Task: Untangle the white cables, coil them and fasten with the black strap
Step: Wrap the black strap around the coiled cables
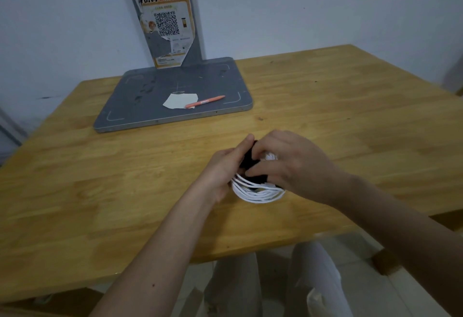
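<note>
Wooden tabletop (100, 186) supports the coiled white cables (258, 195); left hand (220, 169) grips the coil steady, right hand (288, 164) pinches the black strap (248, 160) around it.

The counter (325, 106) is jointed blond wood with a smooth, faintly satin finish. The grey base plate (155, 83) looks like matt painted metal, scuffed and smeared. A torn paper poster (165, 21) peels from its upright. The white cables (258, 195) look like smooth plastic; the black strap (250, 160) looks matt, like cloth. The orange pen (205, 101) looks like plastic.
</note>
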